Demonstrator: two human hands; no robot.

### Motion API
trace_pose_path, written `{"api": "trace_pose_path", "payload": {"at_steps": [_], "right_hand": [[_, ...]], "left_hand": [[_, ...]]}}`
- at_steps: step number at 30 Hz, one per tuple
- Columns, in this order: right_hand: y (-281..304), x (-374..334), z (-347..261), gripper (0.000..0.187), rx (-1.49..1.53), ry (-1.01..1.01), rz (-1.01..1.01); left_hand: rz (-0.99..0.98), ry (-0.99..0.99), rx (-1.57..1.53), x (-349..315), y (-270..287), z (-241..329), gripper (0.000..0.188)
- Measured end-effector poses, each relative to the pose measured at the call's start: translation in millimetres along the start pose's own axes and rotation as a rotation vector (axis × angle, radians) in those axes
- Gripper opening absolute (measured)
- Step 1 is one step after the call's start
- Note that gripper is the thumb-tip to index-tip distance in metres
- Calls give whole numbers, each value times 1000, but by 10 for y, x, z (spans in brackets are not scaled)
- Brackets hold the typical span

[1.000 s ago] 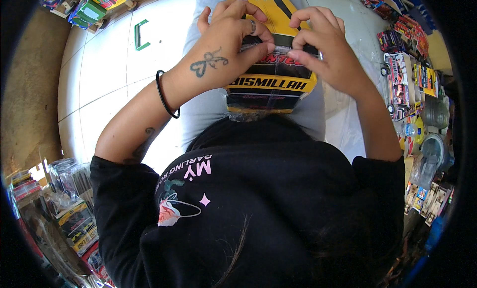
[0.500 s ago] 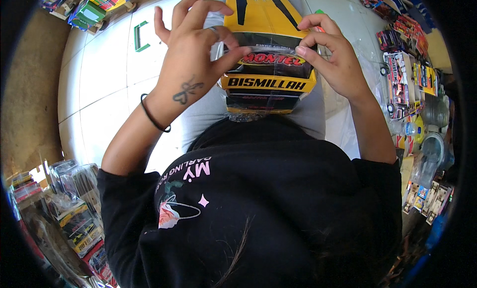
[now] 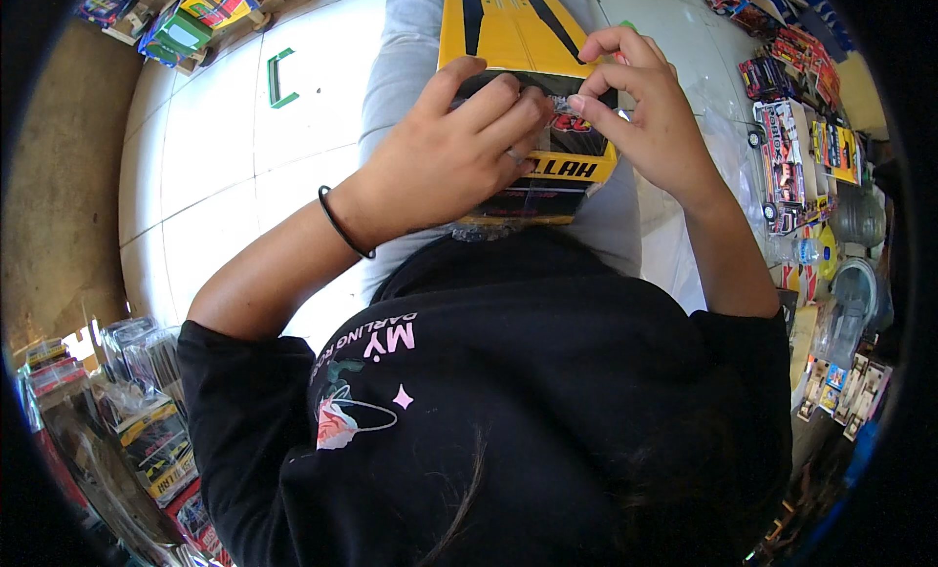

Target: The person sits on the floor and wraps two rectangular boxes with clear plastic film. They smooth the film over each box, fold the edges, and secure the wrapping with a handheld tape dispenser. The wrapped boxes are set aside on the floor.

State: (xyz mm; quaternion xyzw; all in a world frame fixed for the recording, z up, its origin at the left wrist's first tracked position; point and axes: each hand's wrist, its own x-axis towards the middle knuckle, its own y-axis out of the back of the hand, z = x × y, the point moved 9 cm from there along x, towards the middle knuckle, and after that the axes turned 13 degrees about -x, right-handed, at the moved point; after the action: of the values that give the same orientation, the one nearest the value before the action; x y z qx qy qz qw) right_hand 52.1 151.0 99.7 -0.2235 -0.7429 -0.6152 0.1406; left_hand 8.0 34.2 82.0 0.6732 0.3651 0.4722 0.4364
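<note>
On my lap rests a yellow and black toy truck body [image 3: 523, 29], its printed black end panel toward me. Across that panel runs a thin strip of clear plastic [image 3: 562, 105], crumpled between my hands. My right hand [image 3: 645, 117] pinches the strip's right end at the panel's right edge, thumb against forefinger. My left hand [image 3: 469, 142] is curled over the left part of the panel, back of the hand up, its fingertips close to the strip; its thumb is hidden underneath. More crinkled clear plastic [image 3: 484, 232] shows under the truck body's near edge.
A green bracket-shaped piece [image 3: 281, 78] lies on the white tiled floor to the left. Toy trucks [image 3: 779, 166] and a clear bottle [image 3: 807, 251] stand along the right. Stacked printed panels [image 3: 156, 440] fill the lower left; boxes [image 3: 176, 34] sit at the far left.
My left hand has moved right and turned over the panel, covering its left part. The clear strip, stretched between both hands before, is now bunched up near the right hand, which has hardly moved.
</note>
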Motion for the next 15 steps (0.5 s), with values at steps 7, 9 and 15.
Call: {"api": "trace_pose_path", "payload": {"at_steps": [7,9,15], "right_hand": [[-569,-415,968,35,932,-691,276],[-1221,-819,1021,48,1363,-1218,221],[-1892,-607,511,55,1745,-1092,-74]], "left_hand": [[45,-41,-286,-69,37,-245,79],[-8,-36,-328,-61,-1,-334,94],[-68,-53,-377,-2,-176,-437,102]]}}
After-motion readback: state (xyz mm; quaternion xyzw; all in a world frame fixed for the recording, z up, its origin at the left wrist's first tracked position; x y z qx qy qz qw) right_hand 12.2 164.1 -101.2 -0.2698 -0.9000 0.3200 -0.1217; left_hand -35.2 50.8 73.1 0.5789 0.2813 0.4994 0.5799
